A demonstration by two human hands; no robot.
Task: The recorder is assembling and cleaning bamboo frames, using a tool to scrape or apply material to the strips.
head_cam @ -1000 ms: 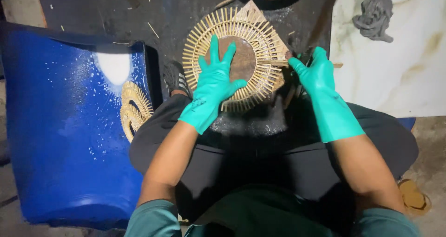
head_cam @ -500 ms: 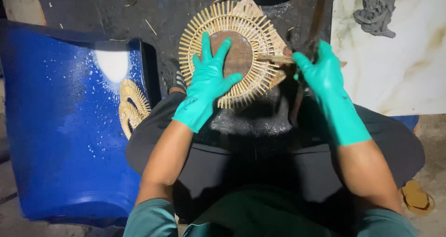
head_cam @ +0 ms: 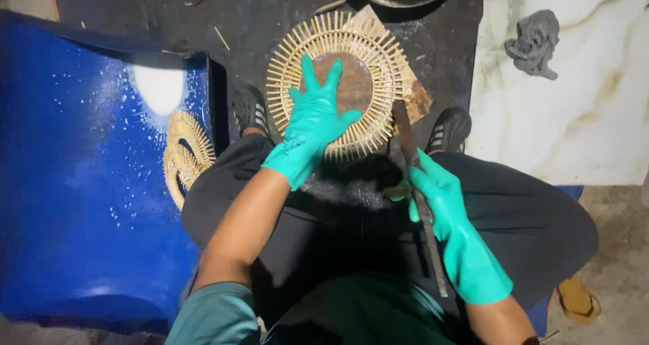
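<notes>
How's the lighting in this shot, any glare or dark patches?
Head view: a blown-out white glare spot on the glossy blue plastic surface; the round wicker sunburst frame is evenly lit; the dark trousers sink into shadow; the teal-gloved left hand is sharp.

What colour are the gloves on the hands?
Teal green, on both the left hand and right hand; the head view shows them clearly.

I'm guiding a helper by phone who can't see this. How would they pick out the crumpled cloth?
Find the pale marbled slab lying to the right of the dark work surface. Near its upper left corner sits a small crumpled grey rag. It is the only soft, wrinkled thing there; the round sunburst frame of pale wooden sticks under the left hand lies off the slab.
</notes>
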